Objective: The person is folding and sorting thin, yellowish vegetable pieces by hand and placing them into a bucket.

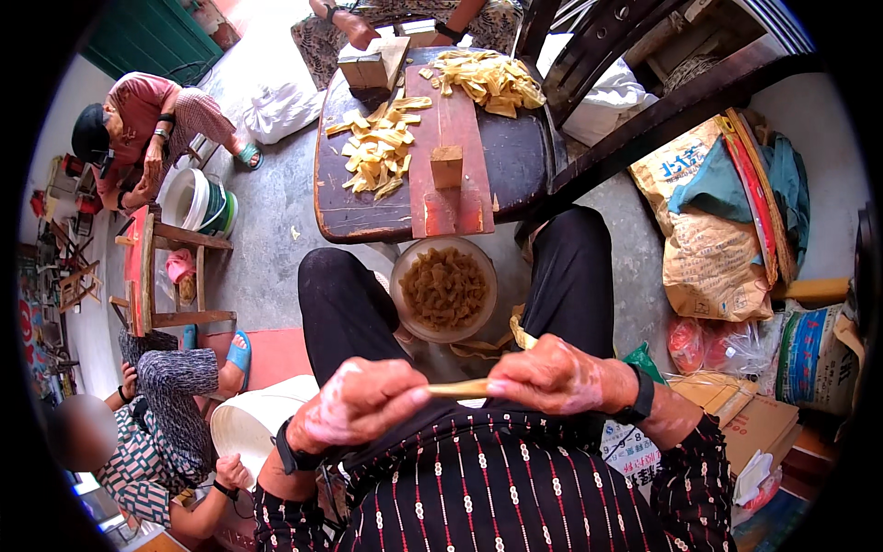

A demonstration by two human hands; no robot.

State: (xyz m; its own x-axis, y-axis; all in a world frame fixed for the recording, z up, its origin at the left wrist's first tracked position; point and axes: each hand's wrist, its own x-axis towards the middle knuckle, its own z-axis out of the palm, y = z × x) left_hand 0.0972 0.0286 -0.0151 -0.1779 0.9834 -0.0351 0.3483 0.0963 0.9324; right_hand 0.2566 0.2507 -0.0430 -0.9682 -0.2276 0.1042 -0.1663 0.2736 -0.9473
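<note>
Yellow strip [460, 389], single, lies lengthwise nine to three o'clock, ends finger-pinched by left hand [361, 401] at nine and right hand [563, 379] at three, equally near, bowl [396, 287] at twelve.

Left hand [368, 400] and right hand [563, 375]: one of each showed, two in all.
Held strip [459, 390]: there was one, shared by both.
Wearer's wristbands [637, 396]: there were two.
Heaps of yellow strips [382, 152]: two lay on one dark table [363, 219]; their strips were too jumbled to count.
Bowl [396, 293]: there was one; its brown pieces [446, 287] overlapped uncountably.
Red board [451, 129]: there was one.
Blue slippers [240, 350]: three were visible.
Other people [147, 99]: three were at least partly visible.
</note>
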